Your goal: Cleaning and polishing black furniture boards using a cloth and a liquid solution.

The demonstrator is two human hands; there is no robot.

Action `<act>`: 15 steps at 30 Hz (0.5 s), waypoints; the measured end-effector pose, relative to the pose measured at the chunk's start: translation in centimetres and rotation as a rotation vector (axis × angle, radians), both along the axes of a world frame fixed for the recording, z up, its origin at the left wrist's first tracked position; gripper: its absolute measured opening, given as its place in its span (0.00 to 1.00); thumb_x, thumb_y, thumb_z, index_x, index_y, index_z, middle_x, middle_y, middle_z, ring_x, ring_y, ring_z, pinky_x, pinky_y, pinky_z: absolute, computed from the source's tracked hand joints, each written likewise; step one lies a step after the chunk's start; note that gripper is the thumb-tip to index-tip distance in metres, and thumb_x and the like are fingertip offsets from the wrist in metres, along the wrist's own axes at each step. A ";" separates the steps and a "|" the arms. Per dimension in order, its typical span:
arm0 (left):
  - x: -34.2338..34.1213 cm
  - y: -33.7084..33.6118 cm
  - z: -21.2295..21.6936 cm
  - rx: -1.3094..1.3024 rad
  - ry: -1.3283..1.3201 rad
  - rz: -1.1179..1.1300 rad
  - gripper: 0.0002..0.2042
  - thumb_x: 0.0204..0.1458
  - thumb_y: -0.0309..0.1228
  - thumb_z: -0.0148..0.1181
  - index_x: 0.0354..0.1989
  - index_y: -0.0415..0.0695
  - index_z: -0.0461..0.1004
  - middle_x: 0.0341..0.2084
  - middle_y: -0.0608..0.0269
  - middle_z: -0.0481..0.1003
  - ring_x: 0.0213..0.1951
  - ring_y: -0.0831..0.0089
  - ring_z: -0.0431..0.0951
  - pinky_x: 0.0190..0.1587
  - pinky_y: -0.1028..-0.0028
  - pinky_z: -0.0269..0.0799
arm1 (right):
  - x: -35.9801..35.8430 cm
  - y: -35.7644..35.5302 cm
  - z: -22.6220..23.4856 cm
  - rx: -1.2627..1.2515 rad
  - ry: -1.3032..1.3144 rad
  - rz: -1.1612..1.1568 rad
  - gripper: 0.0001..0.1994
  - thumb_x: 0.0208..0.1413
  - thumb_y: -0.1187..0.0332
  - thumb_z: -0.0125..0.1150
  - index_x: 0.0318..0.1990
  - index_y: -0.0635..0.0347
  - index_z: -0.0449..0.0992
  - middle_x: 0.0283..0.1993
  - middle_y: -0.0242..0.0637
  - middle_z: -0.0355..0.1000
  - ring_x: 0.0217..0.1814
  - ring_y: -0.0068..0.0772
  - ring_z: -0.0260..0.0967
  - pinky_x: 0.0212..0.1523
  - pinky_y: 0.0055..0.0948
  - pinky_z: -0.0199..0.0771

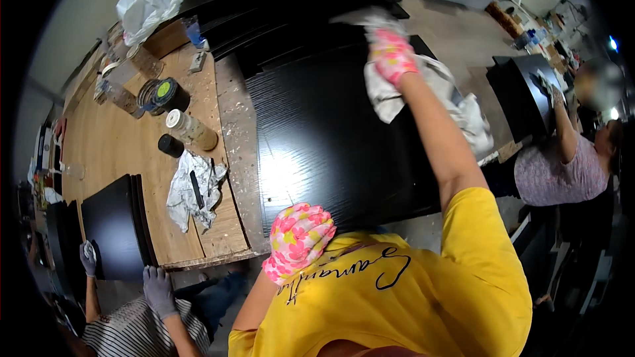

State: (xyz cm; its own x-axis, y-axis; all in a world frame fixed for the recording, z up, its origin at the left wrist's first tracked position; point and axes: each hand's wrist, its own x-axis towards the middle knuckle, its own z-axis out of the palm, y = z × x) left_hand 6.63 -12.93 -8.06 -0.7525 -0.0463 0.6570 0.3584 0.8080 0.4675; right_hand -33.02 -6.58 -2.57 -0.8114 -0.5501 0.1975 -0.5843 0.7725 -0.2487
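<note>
A black wood-grain panel (324, 139) lies flat before me, light glaring off its left part. My right hand (391, 58), in a pink and yellow flowered glove, reaches across to its far right part. It is closed on a pale rag (377, 20), which is smeared by motion. A crumpled whitish cloth (463, 116) lies under my right wrist and along the panel's right side. My left hand (301, 241), in a matching glove, is at the near left edge of the panel with its fingers curled; anything inside them is hidden.
Stacked black panels (291, 0) rise beyond. On the wooden table (119, 152) at left are a pale-capped jar (192, 129), a dark can (170, 94) and crumpled paper (195, 192). Co-workers handle panels at lower left (109, 215) and right (526, 92).
</note>
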 end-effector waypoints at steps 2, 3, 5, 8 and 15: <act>-0.2 0.0 -0.2 0.020 -0.009 -0.004 0.14 0.37 0.28 0.73 0.35 0.47 0.82 0.39 0.63 0.79 0.46 0.62 0.79 0.52 0.57 0.74 | -0.4 -0.9 0.1 0.089 0.173 -0.097 0.27 0.61 0.58 0.43 0.65 0.63 0.64 0.68 0.54 0.61 0.71 0.52 0.57 0.70 0.43 0.55; -0.3 0.0 -0.2 -0.016 0.017 -0.008 0.13 0.38 0.29 0.73 0.35 0.47 0.82 0.39 0.63 0.79 0.46 0.62 0.79 0.52 0.58 0.74 | 0.7 -1.7 -0.3 0.143 0.050 -0.108 0.28 0.61 0.57 0.44 0.65 0.64 0.64 0.68 0.56 0.61 0.71 0.52 0.57 0.70 0.44 0.55; -0.3 0.0 -0.3 -0.061 0.037 -0.017 0.13 0.38 0.29 0.73 0.35 0.47 0.82 0.39 0.63 0.80 0.45 0.62 0.79 0.52 0.58 0.74 | 6.6 -6.1 -2.9 0.093 0.184 0.279 0.26 0.61 0.59 0.46 0.63 0.65 0.64 0.65 0.56 0.63 0.68 0.52 0.60 0.68 0.44 0.57; -0.3 0.0 -0.3 -0.032 -0.012 -0.006 0.13 0.39 0.29 0.73 0.36 0.47 0.82 0.40 0.63 0.80 0.46 0.62 0.79 0.52 0.59 0.73 | 11.5 -9.8 -6.3 -0.119 0.082 0.686 0.26 0.59 0.57 0.46 0.62 0.61 0.66 0.69 0.50 0.59 0.73 0.49 0.54 0.72 0.45 0.50; -0.1 0.3 -0.8 0.040 0.003 0.006 0.15 0.40 0.28 0.73 0.39 0.47 0.81 0.42 0.65 0.79 0.47 0.64 0.79 0.52 0.60 0.73 | -3.6 2.0 -2.7 0.058 0.260 -0.069 0.24 0.60 0.63 0.44 0.62 0.61 0.68 0.65 0.53 0.64 0.68 0.49 0.60 0.69 0.41 0.58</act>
State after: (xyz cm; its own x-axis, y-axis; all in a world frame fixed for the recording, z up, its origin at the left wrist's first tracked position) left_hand 6.52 -12.65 -8.87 -0.7502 -0.0771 0.6566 0.3548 0.7911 0.4983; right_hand -36.62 -4.60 -5.31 -0.7733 -0.5120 0.3740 -0.5686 0.8210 -0.0517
